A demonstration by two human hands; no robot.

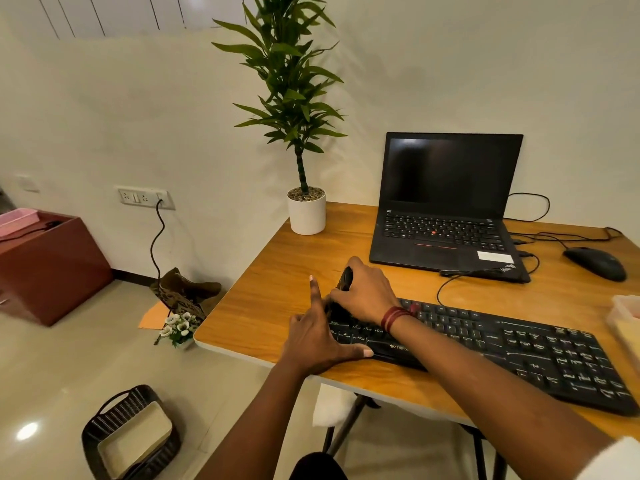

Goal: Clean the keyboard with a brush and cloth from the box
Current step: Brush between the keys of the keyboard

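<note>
A black keyboard (502, 348) lies slantwise on the wooden desk (270, 292). My right hand (363, 292) grips a dark brush (345, 278) over the keyboard's left end; the bristles are hidden under the hand. My left hand (318, 337) rests at the keyboard's left corner, its thumb pressed along the front edge and its forefinger pointing up. A clear plastic box (627, 323) shows partly at the right edge of the frame. No cloth can be made out.
An open black laptop (446, 209), a black mouse (597, 263) and cables sit behind the keyboard. A potted plant (306, 211) stands at the desk's far left corner. On the floor are a dark basket (128, 434), a bag with flowers (183, 306) and a brown cabinet (48, 268).
</note>
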